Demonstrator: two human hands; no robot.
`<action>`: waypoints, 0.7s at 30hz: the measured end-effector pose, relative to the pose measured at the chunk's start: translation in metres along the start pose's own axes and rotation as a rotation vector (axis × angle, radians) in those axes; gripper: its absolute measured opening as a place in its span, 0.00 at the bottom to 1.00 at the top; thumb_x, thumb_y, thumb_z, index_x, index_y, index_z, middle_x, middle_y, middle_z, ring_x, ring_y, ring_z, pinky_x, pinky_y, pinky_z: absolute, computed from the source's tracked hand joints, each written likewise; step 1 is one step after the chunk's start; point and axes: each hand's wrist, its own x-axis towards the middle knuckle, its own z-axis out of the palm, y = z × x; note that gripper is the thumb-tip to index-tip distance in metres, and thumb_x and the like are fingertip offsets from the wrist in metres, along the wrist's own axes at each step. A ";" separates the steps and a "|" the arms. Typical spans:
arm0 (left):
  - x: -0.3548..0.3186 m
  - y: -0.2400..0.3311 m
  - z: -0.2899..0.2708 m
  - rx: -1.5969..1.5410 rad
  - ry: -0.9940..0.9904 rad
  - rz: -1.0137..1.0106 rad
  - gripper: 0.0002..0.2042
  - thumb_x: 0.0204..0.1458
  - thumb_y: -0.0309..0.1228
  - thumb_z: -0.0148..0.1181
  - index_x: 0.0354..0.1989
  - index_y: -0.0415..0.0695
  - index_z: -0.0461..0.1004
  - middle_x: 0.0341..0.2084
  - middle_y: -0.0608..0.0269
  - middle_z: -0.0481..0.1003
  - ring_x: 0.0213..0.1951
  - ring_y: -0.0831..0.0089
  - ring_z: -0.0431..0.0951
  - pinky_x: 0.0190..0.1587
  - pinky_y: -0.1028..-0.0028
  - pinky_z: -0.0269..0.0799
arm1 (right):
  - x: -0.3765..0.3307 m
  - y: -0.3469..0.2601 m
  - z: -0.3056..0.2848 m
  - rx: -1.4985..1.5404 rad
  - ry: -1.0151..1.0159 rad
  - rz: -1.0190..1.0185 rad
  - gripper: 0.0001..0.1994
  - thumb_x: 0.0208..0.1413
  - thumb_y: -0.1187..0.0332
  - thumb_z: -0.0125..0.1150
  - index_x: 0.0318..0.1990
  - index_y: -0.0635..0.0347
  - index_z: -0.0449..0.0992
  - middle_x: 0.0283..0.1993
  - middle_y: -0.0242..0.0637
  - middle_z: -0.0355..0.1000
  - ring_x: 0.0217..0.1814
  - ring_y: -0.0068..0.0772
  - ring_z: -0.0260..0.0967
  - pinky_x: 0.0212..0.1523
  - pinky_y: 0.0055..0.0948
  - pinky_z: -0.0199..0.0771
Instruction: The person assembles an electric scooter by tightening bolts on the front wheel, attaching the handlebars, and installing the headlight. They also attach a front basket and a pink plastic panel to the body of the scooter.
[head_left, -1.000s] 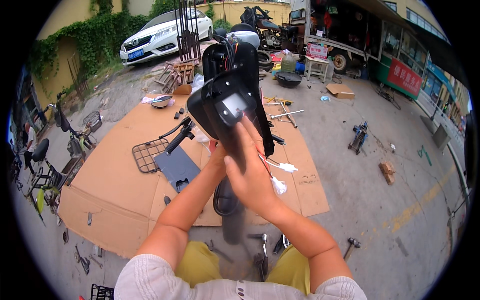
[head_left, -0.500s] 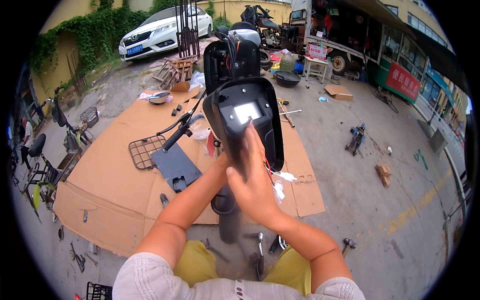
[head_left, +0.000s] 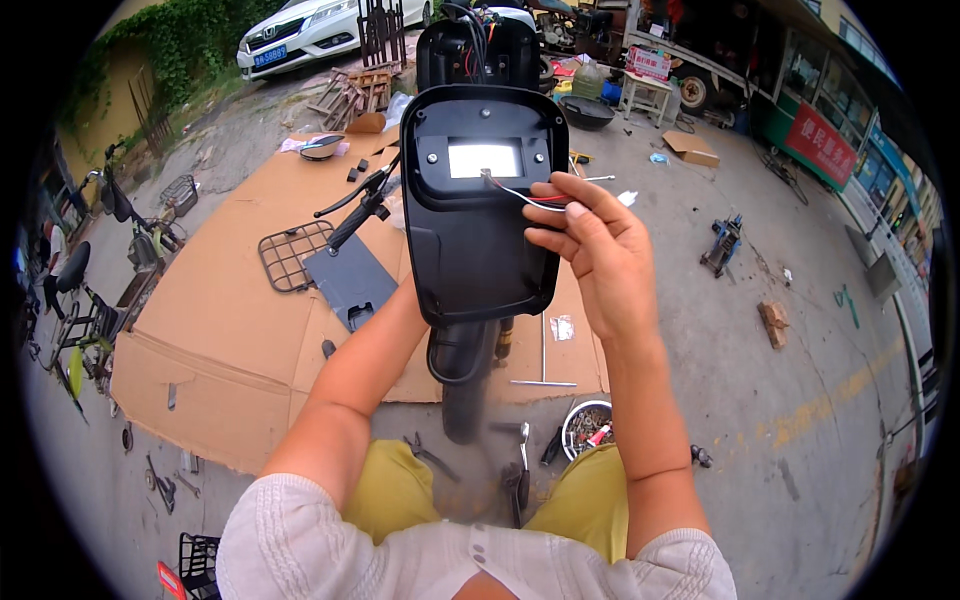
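Since the earlier frames the black panel (head_left: 480, 210) has swung upright to face the camera squarely, and the right hand (head_left: 600, 250) has slid from its middle to its right edge, now pinching thin red and white wires (head_left: 520, 195) that run from beside the pale square window (head_left: 484, 160); by my reading the work has passed from turning the panel to handling its wiring. Left hand is hidden behind the panel, only its forearm (head_left: 360, 370) showing, so I cannot tell its grip, though it seems to hold the panel up. Panel sits mid-frame, above the knees, in front of a scooter body (head_left: 478, 45). Left lies flattened cardboard (head_left: 210, 320) with a wire basket (head_left: 290, 255) and a grey plate (head_left: 350, 280). Far right, a red rectangular sign (head_left: 818, 145) with pale lettering hangs on a shopfront; a brown carton (head_left: 692, 150) lies on the ground near it, and a small red-and-white box (head_left: 650, 62) sits on a white stool (head_left: 648, 92). Near right, a bowl (head_left: 585, 425) holds small parts
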 end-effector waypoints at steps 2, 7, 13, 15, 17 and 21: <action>0.002 -0.001 0.002 -0.011 -0.009 0.001 0.23 0.58 0.44 0.55 0.58 0.46 0.63 0.51 0.67 0.68 0.50 0.76 0.70 0.54 0.74 0.68 | 0.006 -0.002 -0.009 -0.020 0.050 -0.029 0.14 0.61 0.75 0.47 0.51 0.72 0.70 0.49 0.45 0.72 0.47 0.32 0.73 0.46 0.28 0.77; 0.003 -0.005 0.005 -0.029 -0.015 -0.013 0.23 0.58 0.44 0.55 0.58 0.46 0.63 0.51 0.66 0.68 0.50 0.76 0.71 0.54 0.74 0.69 | 0.015 0.010 -0.025 -0.338 0.133 -0.202 0.14 0.61 0.71 0.52 0.52 0.65 0.73 0.48 0.39 0.73 0.47 0.24 0.69 0.48 0.24 0.70; 0.010 -0.005 0.005 -0.071 -0.028 -0.016 0.23 0.58 0.44 0.54 0.59 0.45 0.64 0.51 0.66 0.69 0.50 0.75 0.71 0.54 0.74 0.69 | 0.018 0.019 -0.022 -0.612 0.163 -0.354 0.19 0.60 0.66 0.55 0.57 0.64 0.69 0.51 0.40 0.70 0.44 0.23 0.69 0.45 0.22 0.69; 0.010 -0.006 0.006 -0.081 -0.031 -0.016 0.24 0.58 0.44 0.54 0.59 0.45 0.64 0.51 0.65 0.69 0.50 0.75 0.71 0.54 0.74 0.69 | 0.018 0.018 -0.024 -0.663 0.147 -0.389 0.20 0.59 0.66 0.55 0.57 0.65 0.68 0.54 0.42 0.70 0.42 0.24 0.71 0.45 0.24 0.71; 0.008 -0.007 0.006 -0.086 -0.031 -0.020 0.24 0.58 0.44 0.54 0.59 0.45 0.64 0.52 0.65 0.69 0.50 0.75 0.71 0.54 0.74 0.69 | 0.018 0.022 -0.026 -0.669 0.139 -0.426 0.19 0.59 0.67 0.55 0.57 0.66 0.69 0.54 0.42 0.70 0.45 0.27 0.71 0.47 0.26 0.71; 0.012 -0.004 0.009 -0.092 -0.047 -0.025 0.24 0.58 0.44 0.54 0.59 0.45 0.64 0.52 0.65 0.69 0.51 0.75 0.71 0.54 0.73 0.70 | 0.021 0.025 -0.027 -0.794 0.160 -0.512 0.16 0.57 0.72 0.55 0.52 0.67 0.71 0.51 0.45 0.72 0.49 0.35 0.70 0.49 0.30 0.70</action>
